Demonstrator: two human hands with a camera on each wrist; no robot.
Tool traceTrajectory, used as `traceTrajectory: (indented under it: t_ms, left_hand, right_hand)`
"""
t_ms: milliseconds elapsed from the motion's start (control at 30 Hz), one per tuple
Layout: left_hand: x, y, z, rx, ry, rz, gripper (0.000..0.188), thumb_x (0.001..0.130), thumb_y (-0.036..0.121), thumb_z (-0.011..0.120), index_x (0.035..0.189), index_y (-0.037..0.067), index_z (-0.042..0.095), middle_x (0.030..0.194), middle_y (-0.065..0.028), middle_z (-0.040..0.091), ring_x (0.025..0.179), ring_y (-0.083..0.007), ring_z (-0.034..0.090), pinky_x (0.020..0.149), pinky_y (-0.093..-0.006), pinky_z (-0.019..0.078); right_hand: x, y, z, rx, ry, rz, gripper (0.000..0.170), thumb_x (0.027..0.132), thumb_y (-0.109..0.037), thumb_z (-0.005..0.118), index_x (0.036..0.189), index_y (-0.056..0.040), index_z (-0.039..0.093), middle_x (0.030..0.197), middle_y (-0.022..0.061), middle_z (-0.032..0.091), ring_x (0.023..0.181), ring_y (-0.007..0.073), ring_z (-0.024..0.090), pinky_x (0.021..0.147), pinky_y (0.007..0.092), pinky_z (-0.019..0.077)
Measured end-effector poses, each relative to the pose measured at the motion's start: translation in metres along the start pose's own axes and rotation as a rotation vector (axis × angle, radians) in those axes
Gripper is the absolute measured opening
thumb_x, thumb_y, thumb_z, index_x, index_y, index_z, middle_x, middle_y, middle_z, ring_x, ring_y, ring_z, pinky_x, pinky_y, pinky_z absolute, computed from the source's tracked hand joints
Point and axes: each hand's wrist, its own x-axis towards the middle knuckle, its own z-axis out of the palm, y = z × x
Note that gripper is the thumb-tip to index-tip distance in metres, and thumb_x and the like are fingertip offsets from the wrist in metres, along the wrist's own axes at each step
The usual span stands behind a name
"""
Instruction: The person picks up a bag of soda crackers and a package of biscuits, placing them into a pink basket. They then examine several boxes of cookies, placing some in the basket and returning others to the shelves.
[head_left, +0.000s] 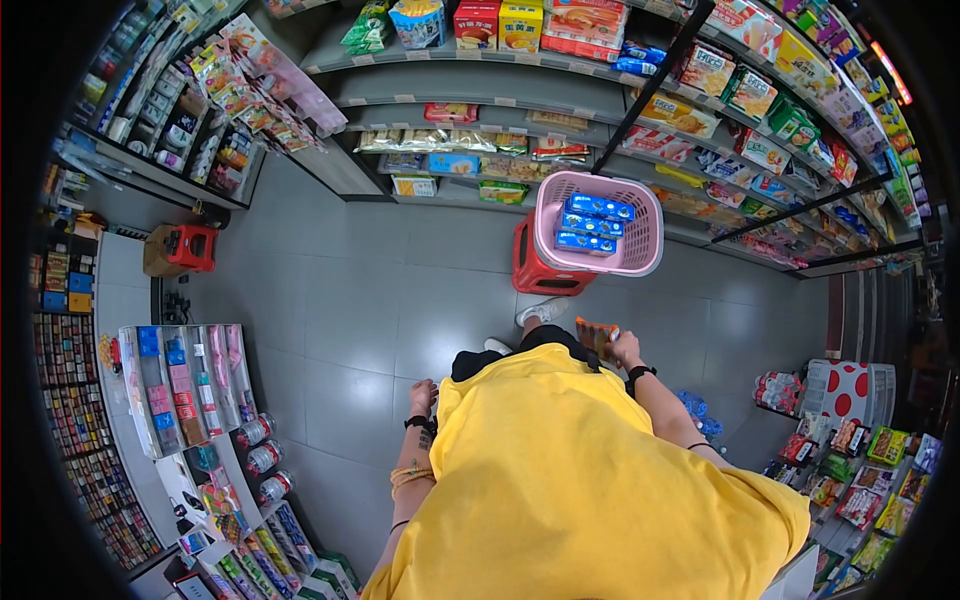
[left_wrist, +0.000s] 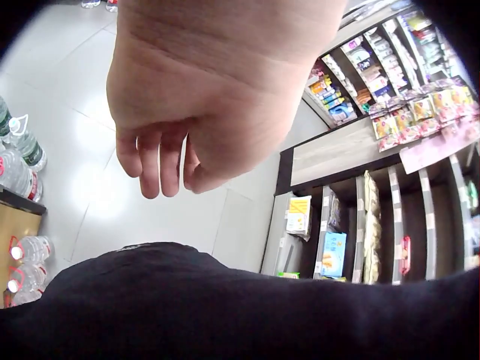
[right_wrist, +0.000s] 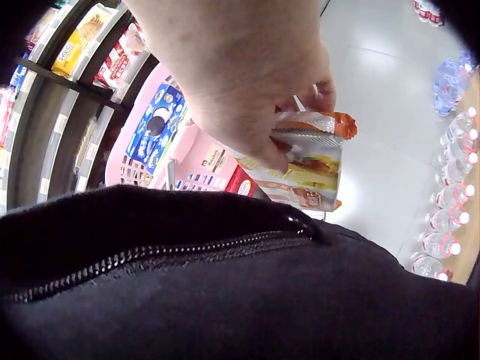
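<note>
And the right hand (right_wrist: 240, 75) pinches a foil snack packet (right_wrist: 304, 169) between thumb and fingers, down by the thigh, short of the basket's near edge: a light grip, likely to spare the contents. The left hand (left_wrist: 206, 112) hangs loose, fingers relaxed, carrying nothing. The pink basket (head_left: 653, 235) sits on a red stool (head_left: 523, 258), probably for easy reach, three blue boxes (head_left: 587, 243) inside, its far edge near the shelves (head_left: 480, 94). Left of the stool, open tiled floor (head_left: 340, 290)!
</note>
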Motion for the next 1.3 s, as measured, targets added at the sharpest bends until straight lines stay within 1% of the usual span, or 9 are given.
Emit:
traceTrajectory:
  t_ms: [167, 267, 333, 433, 533, 667, 767, 1133, 1300]
  left_hand:
    - [-0.011, 0.003, 0.003, 0.195, 0.037, 0.093, 0.041, 0.088, -0.006, 0.058, 0.128, 0.002, 0.055, 0.116, -0.0157, 0.067, 0.099, -0.0254, 0.068, 0.073, -0.0341, 0.0561]
    - [-0.053, 0.034, 0.017, 0.011, 0.100, 0.033, 0.044, 0.085, -0.013, 0.059, 0.127, -0.001, 0.056, 0.116, -0.0191, 0.067, 0.099, -0.0267, 0.069, 0.079, -0.0361, 0.0588]
    - [-0.067, 0.044, 0.021, 0.006, 0.106, 0.075, 0.042, 0.086, -0.012, 0.061, 0.126, -0.001, 0.056, 0.112, -0.0194, 0.068, 0.096, -0.0268, 0.069, 0.079, -0.0359, 0.0592]
    - [-0.073, 0.050, 0.021, -0.029, 0.093, 0.096, 0.038, 0.087, -0.006, 0.065, 0.124, 0.000, 0.057, 0.107, -0.0187, 0.070, 0.093, -0.0265, 0.070, 0.080, -0.0357, 0.0596]
    - [-0.068, 0.048, 0.019, -0.025, 0.074, 0.098, 0.032, 0.090, 0.005, 0.068, 0.120, 0.002, 0.058, 0.105, -0.0167, 0.071, 0.090, -0.0250, 0.071, 0.076, -0.0349, 0.0586]
    - [-0.050, 0.040, 0.012, 0.064, 0.066, 0.085, 0.032, 0.094, 0.026, 0.067, 0.117, 0.005, 0.060, 0.105, -0.0128, 0.071, 0.089, -0.0222, 0.071, 0.070, -0.0333, 0.0539]
    - [-0.028, 0.025, 0.007, 0.039, 0.018, 0.042, 0.036, 0.095, 0.033, 0.063, 0.119, 0.007, 0.059, 0.105, -0.0103, 0.071, 0.090, -0.0212, 0.070, 0.070, -0.0339, 0.0508]
    - [0.006, 0.007, 0.000, 0.026, -0.056, -0.007, 0.038, 0.095, 0.029, 0.060, 0.125, 0.007, 0.053, 0.112, -0.0111, 0.068, 0.095, -0.0224, 0.067, 0.077, -0.0373, 0.0489]
    - [-0.008, 0.016, 0.001, 0.021, -0.016, -0.013, 0.038, 0.095, 0.028, 0.060, 0.125, 0.007, 0.053, 0.110, -0.0108, 0.069, 0.092, -0.0222, 0.068, 0.076, -0.0358, 0.0492]
  right_hand:
    - [0.009, 0.001, 0.005, -0.005, -0.005, 0.010, 0.037, 0.070, -0.018, 0.075, 0.102, -0.0009, 0.070, 0.090, 0.0177, 0.073, 0.073, 0.0296, 0.074, 0.057, 0.0392, 0.0620]
    - [-0.001, -0.008, -0.004, 0.003, -0.020, 0.037, 0.038, 0.070, -0.019, 0.076, 0.103, -0.0014, 0.070, 0.092, 0.0181, 0.073, 0.075, 0.0299, 0.074, 0.059, 0.0395, 0.0624]
    - [0.007, -0.001, 0.003, 0.023, -0.033, 0.064, 0.039, 0.070, -0.019, 0.076, 0.104, -0.0014, 0.070, 0.093, 0.0183, 0.073, 0.075, 0.0301, 0.074, 0.058, 0.0396, 0.0624]
    - [0.022, 0.015, 0.016, -0.137, 0.072, -0.094, 0.040, 0.071, -0.018, 0.077, 0.106, -0.0012, 0.069, 0.095, 0.0179, 0.073, 0.075, 0.0305, 0.074, 0.055, 0.0398, 0.0621]
    - [0.002, -0.001, 0.000, -0.042, 0.010, 0.027, 0.041, 0.071, -0.019, 0.077, 0.108, -0.0015, 0.069, 0.096, 0.0176, 0.073, 0.075, 0.0303, 0.074, 0.055, 0.0396, 0.0620]
    - [0.005, 0.000, 0.003, -0.021, 0.005, 0.016, 0.041, 0.071, -0.019, 0.077, 0.107, -0.0015, 0.069, 0.095, 0.0177, 0.073, 0.075, 0.0300, 0.074, 0.053, 0.0392, 0.0615]
    - [0.004, -0.005, 0.001, 0.027, -0.026, 0.044, 0.039, 0.071, -0.018, 0.077, 0.105, -0.0012, 0.070, 0.092, 0.0173, 0.073, 0.074, 0.0296, 0.074, 0.053, 0.0392, 0.0612]
    - [0.003, 0.001, 0.002, -0.042, 0.014, -0.015, 0.039, 0.071, -0.020, 0.078, 0.103, 0.0014, 0.070, 0.087, 0.0184, 0.073, 0.068, 0.0291, 0.073, 0.053, 0.0388, 0.0608]
    - [0.000, -0.002, -0.001, -0.065, 0.009, -0.008, 0.040, 0.072, -0.022, 0.079, 0.104, -0.0007, 0.071, 0.093, 0.0194, 0.073, 0.079, 0.0309, 0.074, 0.066, 0.0406, 0.0613]
